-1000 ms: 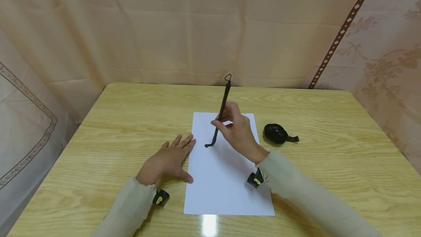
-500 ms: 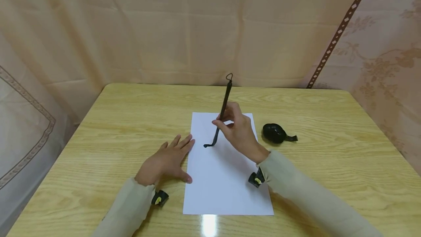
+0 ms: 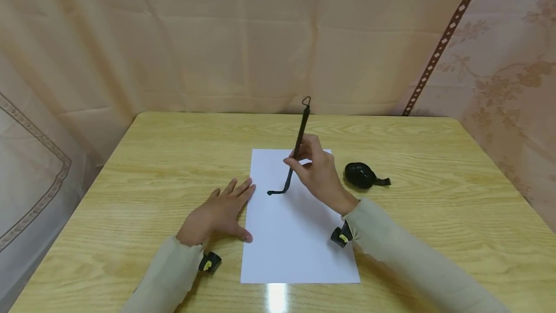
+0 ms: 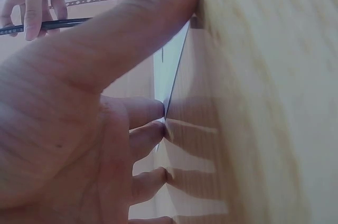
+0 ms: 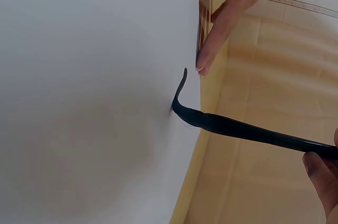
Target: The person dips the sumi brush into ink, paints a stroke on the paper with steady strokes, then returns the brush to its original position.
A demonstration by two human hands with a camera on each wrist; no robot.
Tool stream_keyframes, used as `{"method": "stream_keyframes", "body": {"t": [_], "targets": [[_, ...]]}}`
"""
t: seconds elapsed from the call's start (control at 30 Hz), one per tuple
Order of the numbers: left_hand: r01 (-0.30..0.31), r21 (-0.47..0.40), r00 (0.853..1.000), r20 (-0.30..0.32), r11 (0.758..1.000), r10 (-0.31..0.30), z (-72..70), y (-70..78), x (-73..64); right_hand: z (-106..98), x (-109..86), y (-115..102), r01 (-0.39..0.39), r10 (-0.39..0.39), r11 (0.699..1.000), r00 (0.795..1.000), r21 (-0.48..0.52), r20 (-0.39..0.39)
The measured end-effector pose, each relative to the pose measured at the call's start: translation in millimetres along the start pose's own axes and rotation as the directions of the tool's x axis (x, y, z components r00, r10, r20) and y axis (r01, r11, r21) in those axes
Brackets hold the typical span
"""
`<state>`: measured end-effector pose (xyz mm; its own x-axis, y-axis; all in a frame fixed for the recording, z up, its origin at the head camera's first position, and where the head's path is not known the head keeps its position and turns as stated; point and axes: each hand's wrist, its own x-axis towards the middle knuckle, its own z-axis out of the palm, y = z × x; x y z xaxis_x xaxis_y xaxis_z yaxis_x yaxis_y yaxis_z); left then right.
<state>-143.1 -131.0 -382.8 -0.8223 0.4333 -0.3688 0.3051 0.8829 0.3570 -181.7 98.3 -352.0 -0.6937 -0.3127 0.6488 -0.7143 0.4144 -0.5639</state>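
My right hand (image 3: pixel 320 174) pinches a dark calligraphy brush (image 3: pixel 302 127) by its shaft, the hanging loop at the top. The brush leans slightly right, and its bent tip touches a white sheet of paper (image 3: pixel 295 250). A short black ink stroke (image 3: pixel 275 192) runs left from the tip; the right wrist view shows this stroke (image 5: pixel 182 81) beyond the bristles (image 5: pixel 187 115). With fingers spread and straight, my left hand (image 3: pixel 217 216) rests at the paper's left edge. In the left wrist view its fingertips (image 4: pixel 158 109) meet the edge of the sheet.
A glossy black rounded object (image 3: pixel 359 175) with a short tail lies right of the paper. The wooden table (image 3: pixel 130 168) ends at a beige curtain (image 3: pixel 195 62) behind. Each sleeve carries a small black wrist device (image 3: pixel 210 262).
My right hand has moved a little to the right with the brush, and the black stroke has grown longer. The left hand stays at the paper's edge. The head view has shifted slightly.
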Motion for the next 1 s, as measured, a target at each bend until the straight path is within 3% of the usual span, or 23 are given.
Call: {"method": "stream_keyframes", "body": {"t": [1.0], "targets": [[-0.024,-0.013,1.000,-0.014,1.000,0.023,0.2,0.3,-2.9,-15.4,-7.0,5.1,-0.054,0.053,0.998,0.998,-0.029,-0.033]]}}
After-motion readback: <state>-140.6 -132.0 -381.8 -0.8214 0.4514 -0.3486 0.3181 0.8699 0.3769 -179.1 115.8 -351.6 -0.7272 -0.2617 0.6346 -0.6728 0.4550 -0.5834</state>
